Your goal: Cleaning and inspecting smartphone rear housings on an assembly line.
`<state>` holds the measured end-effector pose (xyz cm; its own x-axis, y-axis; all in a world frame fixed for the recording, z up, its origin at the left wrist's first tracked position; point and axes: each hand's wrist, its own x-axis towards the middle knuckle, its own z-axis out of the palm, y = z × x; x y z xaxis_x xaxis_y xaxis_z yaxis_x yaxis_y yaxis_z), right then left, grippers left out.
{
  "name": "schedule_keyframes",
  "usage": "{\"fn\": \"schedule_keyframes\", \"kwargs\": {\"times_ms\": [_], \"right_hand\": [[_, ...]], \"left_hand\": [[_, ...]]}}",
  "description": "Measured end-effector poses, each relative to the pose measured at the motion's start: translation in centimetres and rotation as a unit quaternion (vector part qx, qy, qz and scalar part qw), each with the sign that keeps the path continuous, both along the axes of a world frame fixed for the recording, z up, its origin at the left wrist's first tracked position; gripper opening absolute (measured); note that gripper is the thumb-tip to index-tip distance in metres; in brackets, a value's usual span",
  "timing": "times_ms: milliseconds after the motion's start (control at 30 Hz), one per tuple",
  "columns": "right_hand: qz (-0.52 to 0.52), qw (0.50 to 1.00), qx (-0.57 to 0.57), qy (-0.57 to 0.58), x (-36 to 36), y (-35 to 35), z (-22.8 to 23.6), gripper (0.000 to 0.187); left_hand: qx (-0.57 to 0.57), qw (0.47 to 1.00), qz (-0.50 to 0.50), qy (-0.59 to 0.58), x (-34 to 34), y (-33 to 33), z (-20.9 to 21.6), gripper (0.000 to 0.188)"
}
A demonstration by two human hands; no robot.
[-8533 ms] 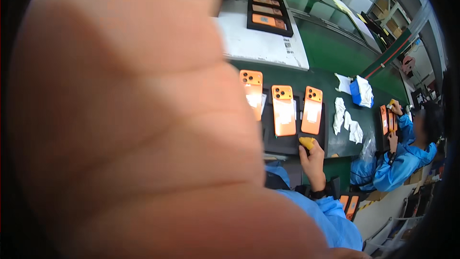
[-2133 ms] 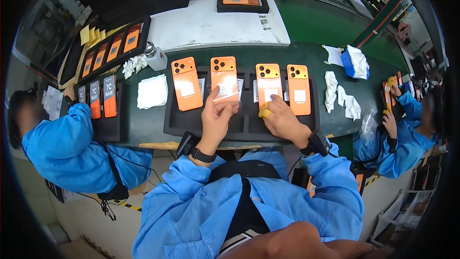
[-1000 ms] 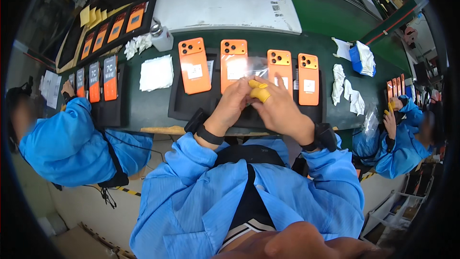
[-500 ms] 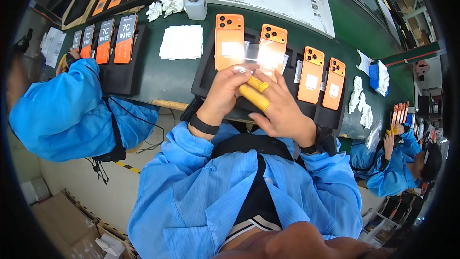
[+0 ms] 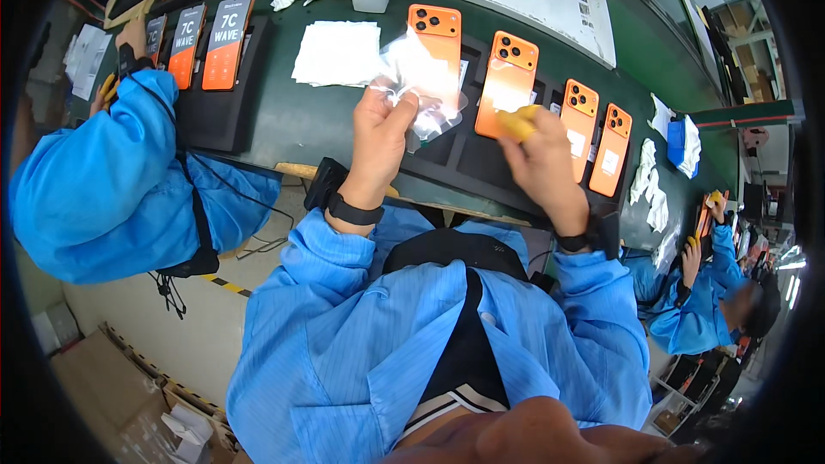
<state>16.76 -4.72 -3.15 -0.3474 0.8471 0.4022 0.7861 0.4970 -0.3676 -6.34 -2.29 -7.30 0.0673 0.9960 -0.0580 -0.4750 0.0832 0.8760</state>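
The left hand (image 5: 381,125) pinches a crinkled clear film (image 5: 434,116) between thumb and bent fingers, and the sheet spreads, full of glare, over the lower part of the leftmost phone (image 5: 436,24). Whether it touches that phone I cannot tell. The right hand (image 5: 550,167), with yellow finger covers (image 5: 517,125), is blurred at the near end of the second phone (image 5: 509,77); its fingers are bent, but I cannot tell if they grip or touch anything

These two, the third phone (image 5: 578,120) and the fourth phone (image 5: 610,150) lie camera side up in a row across a black tray (image 5: 464,170), the first at its left end, the fourth at its right. The tray sits along the near edge of the green worktop (image 5: 322,125); white wipes (image 5: 337,53) are stacked beyond its left end

The step in hand looks like handling protective film on the phone backs. The next move seems to call for a firm left pinch, with the sheet clear of the leftmost phone, and a light right touch at the second phone's near end
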Motion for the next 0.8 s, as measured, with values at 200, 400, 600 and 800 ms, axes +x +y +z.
{"fn": "schedule_keyframes", "kwargs": {"times_ms": [200,400,600,800], "right_hand": [[0.064,0.978,0.046,-0.194,-2.0,1.0,-2.6,0.015],[0.071,0.983,0.079,-0.151,-1.7,0.9,-4.0,0.014],[0.01,0.995,0.047,-0.09,-2.1,0.7,-3.6,0.01],[-0.019,0.999,-0.008,-0.035,-2.1,0.4,-2.6,0.013]], "left_hand": [[0.05,0.998,0.035,-0.018,0.7,-0.6,0.2,0.043],[0.071,0.997,0.027,0.009,0.6,-0.8,-0.7,0.046],[0.086,0.996,0.023,0.01,0.7,-1.1,-0.9,0.041],[0.101,0.995,0.01,-0.012,1.2,-0.9,-1.3,0.038]]}}
